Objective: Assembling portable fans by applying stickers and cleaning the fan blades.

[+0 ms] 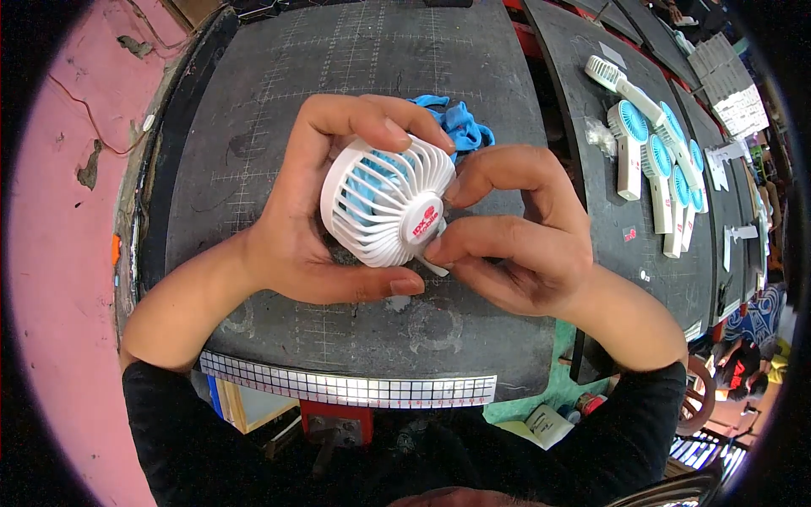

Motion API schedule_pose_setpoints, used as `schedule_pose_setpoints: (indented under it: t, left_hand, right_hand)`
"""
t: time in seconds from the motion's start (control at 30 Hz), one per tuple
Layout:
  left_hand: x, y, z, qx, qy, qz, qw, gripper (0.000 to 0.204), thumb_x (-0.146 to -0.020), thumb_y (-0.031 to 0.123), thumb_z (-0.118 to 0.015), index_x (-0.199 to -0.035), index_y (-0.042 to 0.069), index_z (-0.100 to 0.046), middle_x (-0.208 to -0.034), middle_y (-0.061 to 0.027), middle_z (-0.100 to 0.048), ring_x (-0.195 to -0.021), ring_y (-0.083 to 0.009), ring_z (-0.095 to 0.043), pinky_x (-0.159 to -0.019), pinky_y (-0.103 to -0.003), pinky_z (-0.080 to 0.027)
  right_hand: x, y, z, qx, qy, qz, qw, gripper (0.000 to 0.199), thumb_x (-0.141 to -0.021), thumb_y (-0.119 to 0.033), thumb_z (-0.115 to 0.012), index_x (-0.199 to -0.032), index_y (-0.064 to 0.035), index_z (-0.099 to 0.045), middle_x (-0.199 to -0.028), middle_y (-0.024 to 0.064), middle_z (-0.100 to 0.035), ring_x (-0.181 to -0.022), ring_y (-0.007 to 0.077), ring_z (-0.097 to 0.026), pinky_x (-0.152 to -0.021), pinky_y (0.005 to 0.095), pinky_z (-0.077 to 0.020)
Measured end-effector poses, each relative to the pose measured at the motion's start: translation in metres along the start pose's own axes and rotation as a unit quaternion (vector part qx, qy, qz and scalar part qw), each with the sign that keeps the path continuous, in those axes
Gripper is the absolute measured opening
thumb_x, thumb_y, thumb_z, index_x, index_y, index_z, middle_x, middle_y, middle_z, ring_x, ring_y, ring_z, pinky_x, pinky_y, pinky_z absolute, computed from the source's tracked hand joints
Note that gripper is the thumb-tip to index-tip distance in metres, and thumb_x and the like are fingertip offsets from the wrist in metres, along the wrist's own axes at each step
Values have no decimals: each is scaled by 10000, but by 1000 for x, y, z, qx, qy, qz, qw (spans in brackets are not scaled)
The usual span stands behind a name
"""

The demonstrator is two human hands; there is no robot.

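My left hand [308, 194] is wrapped round the round head of a small white fan [380, 215], its thumb below and fingers over the top. Pale blue blades show through the white ribs of the cage. The round hub cap [422, 221] carries a red printed mark and faces right. My right hand [524, 228] is closed at that side, with fingertips and thumb pressed against the cage and the hub's edge. Below the right thumb a thin pale strip [434, 267] sticks out; what it belongs to is unclear. A crumpled blue cloth [463, 127] lies just behind the hands.
The dark gridded table [270, 84] has a checkered ruler strip [355, 384] along its front edge. On a second dark table at right lie several white hand-held fans [659, 160] with blue faces and a clear plastic scrap [600, 135]. A pink wall [76, 253] stands at left.
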State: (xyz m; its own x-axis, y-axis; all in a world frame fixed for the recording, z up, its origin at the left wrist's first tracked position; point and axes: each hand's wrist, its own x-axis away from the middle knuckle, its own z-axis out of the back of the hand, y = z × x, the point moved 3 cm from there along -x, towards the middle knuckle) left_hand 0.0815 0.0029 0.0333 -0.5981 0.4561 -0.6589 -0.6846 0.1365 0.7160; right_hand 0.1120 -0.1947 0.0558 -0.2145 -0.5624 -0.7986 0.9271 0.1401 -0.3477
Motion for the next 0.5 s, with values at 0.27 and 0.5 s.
schedule_pose_setpoints:
  t: [0.27,0.5]
  left_hand:
    - [0,3,0,2,1,8,1000,912,-690,94,-910,-1351,132,-283,-1359,-285,-372,-1186,-346,-560,-942,-468,-575]
    - [3,-2,0,3,11,7,1000,913,-691,120,-917,-1356,129,-291,-1359,-283,-382,-1190,-332,-558,-943,-438,-570]
  right_hand:
    - [-1,-3,2,-1,-11,-2,1000,285,-620,-78,-814,-895,-77,-741,-1053,122,-627,-941,281,-648,-763,365,-542]
    - [2,-2,0,-5,-20,-14,1000,272,-633,-88,-811,-896,-83,-742,-1059,127,-623,-959,287,-643,-778,369,-538]
